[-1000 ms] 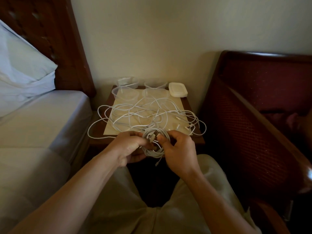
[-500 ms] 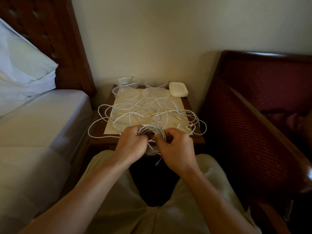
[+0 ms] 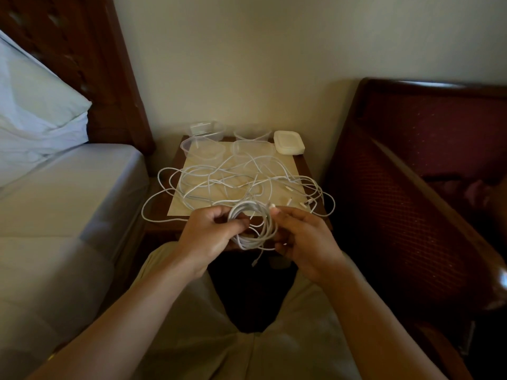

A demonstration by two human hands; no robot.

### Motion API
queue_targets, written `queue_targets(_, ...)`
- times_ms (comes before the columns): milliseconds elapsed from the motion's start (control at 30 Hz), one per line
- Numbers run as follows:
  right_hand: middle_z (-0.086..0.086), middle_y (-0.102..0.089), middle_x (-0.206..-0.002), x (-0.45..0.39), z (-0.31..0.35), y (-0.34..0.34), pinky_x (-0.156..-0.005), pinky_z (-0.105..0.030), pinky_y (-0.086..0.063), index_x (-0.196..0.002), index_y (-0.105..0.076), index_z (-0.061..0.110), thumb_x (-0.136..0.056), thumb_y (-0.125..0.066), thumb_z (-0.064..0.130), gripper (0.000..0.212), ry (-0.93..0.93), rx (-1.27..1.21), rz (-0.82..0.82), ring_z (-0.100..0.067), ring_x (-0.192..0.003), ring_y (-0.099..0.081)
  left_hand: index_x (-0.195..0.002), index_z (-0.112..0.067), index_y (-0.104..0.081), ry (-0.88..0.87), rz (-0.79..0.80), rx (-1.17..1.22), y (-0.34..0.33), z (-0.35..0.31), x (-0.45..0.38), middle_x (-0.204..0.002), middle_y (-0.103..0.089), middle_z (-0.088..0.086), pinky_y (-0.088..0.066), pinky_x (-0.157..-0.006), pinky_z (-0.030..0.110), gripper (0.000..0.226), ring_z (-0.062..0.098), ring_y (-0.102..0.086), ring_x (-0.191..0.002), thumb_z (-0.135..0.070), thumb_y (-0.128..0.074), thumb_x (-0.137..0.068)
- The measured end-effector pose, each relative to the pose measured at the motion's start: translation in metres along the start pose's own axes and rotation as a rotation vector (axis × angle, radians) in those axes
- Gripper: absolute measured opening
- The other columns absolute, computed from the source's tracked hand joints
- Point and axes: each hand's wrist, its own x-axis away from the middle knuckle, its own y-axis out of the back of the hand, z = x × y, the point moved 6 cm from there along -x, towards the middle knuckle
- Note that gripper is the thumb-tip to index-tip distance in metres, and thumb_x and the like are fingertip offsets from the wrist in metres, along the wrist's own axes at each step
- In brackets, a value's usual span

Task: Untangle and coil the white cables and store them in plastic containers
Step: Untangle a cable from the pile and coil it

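A coiled white cable point(image 3: 253, 226) is shown held above the near edge of the worktop point(image 3: 300, 163), between the two hands. The left hand point(image 3: 211, 237) is curled round the left side of the coil; at the right hand point(image 3: 304, 237), a connector end point(image 3: 272, 206) is pinched at the fingertips while the coil's right side passes by the fingers. A second short end point(image 3: 255, 260) hangs free below the coil. Behind, the remaining white cables point(image 3: 241, 182) lie in a loose tangle on the worktop, some loops overhanging its left edge and right edge. Open plastic containers point(image 3: 204, 149) and a stack of lids point(image 3: 289, 142) stand at the far side, near the wall. Whether the coil is wholly free of the tangle cannot be told. Several risks are judged likely: if either grip is loosened, the turns may spring apart; if a strand is still linked, carrying the coil to a container may drag the tangle along, and the overhanging loops may be pulled to the floor; the dangling end may catch on other strands.
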Motion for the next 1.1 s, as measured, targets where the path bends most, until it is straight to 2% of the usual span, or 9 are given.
queue_targets(100,-0.013,-0.069,-0.092,-0.002,0.0,0.006,-0.068,-0.031,-0.051,-0.111,-0.074,0.006,-0.098,-0.063,0.015,0.019,-0.024,-0.118,-0.014,-0.023,-0.083,-0.062,-0.094,-0.011,-0.078,-0.01,-0.001,0.015,0.0,0.002,0.0,-0.089,-0.079,0.011,-0.06,-0.09,0.05,0.008,0.028,-0.077,-0.086,-0.006,-0.076,-0.088)
queue_targets(233,-0.017,-0.072,-0.105,-0.005,-0.007,0.005,-0.072,-0.033,-0.052,-0.114,-0.074,0.009,-0.098,-0.063,0.018,0.022,-0.059,-0.087,-0.032,-0.027,-0.093,-0.063,-0.095,-0.013,-0.078,-0.02,-0.003,0.022,-0.003,0.005,0.0,-0.089,-0.079,0.01,-0.06,-0.091,0.05,0.008,0.027,-0.077,-0.086,-0.009,-0.076,-0.088)
queue_targets(333,-0.018,-0.075,-0.101,-0.004,-0.007,0.004,-0.07,-0.031,-0.054,-0.109,-0.074,0.01,-0.098,-0.066,0.019,0.017,-0.034,-0.028,-0.049,-0.026,-0.09,-0.065,-0.094,-0.016,-0.078,-0.035,-0.024,-0.005,-0.001,0.007,-0.002,-0.088,-0.079,0.006,-0.06,-0.091,0.048,0.008,0.024,-0.078,-0.086,-0.011,-0.077,-0.088)
queue_targets(533,-0.016,-0.077,-0.095,-0.006,-0.006,0.007,-0.069,-0.029,-0.058,-0.103,-0.074,0.009,-0.096,-0.066,0.004,0.012,0.007,0.111,-0.123,-0.023,-0.081,-0.072,-0.093,-0.017,-0.078,-0.061,-0.044,0.017,0.001,0.009,0.0,-0.086,-0.079,0.004,-0.06,-0.082,0.037,0.008,0.021,-0.077,-0.084,-0.01,-0.077,-0.088)
queue_targets(700,-0.02,-0.077,-0.095,-0.009,-0.009,0.009,-0.061,-0.027,-0.058,-0.098,-0.075,0.003,-0.094,-0.065,0.0,0.01,-0.075,0.108,-0.177,-0.022,-0.073,-0.069,-0.096,-0.016,-0.079,-0.124,-0.012,0.042,0.0,0.008,0.001,-0.092,-0.08,0.006,-0.059,-0.09,0.039,0.012,0.022,-0.077,-0.091,-0.008,-0.078,-0.087)
queue_targets(867,-0.017,-0.074,-0.096,-0.011,-0.016,0.004,-0.056,-0.025,-0.042,-0.101,-0.079,0.003,-0.096,-0.049,-0.003,0.031,-0.209,0.119,-0.031,-0.019,-0.075,-0.06,-0.095,-0.017,-0.08,-0.253,-0.043,-0.102,-0.004,0.0,0.003,-0.08,-0.079,0.0,-0.059,-0.071,0.024,0.011,0.014,-0.077,-0.077,-0.008,-0.076,-0.089)
queue_targets(933,-0.016,-0.07,-0.097,-0.01,-0.018,0.004,-0.06,-0.029,-0.039,-0.108,-0.075,-0.003,-0.094,-0.046,0.003,0.033,-0.238,0.041,0.018,-0.02,-0.075,-0.06,-0.093,-0.018,-0.081,-0.269,-0.072,-0.144,-0.004,-0.001,0.003,-0.076,-0.078,-0.003,-0.058,-0.066,0.022,0.01,0.011,-0.076,-0.072,-0.01,-0.075,-0.09)
queue_targets(1000,-0.016,-0.068,-0.099,-0.009,-0.021,0.003,-0.065,-0.033,-0.039,-0.109,-0.072,-0.001,-0.092,-0.05,0.019,0.034,-0.249,0.026,0.08,-0.024,-0.079,-0.06,-0.092,-0.02,-0.082,-0.281,-0.096,-0.2,-0.004,0.0,0.001,-0.073,-0.078,-0.005,-0.06,-0.066,0.025,0.01,0.011,-0.076,-0.071,-0.013,-0.075,-0.091)
queue_targets(1100,-0.012,-0.069,-0.097,-0.008,-0.018,0.001,-0.069,-0.034,-0.038,-0.113,-0.072,0.0,-0.089,-0.069,0.046,0.051,-0.167,0.148,0.101,-0.026,-0.088,-0.057,-0.091,-0.022,-0.082,-0.29,-0.124,-0.249,-0.002,0.001,0.001,-0.072,-0.077,-0.008,-0.06,-0.066,0.026,0.01,0.009,-0.075,-0.07,-0.015,-0.076,-0.09)
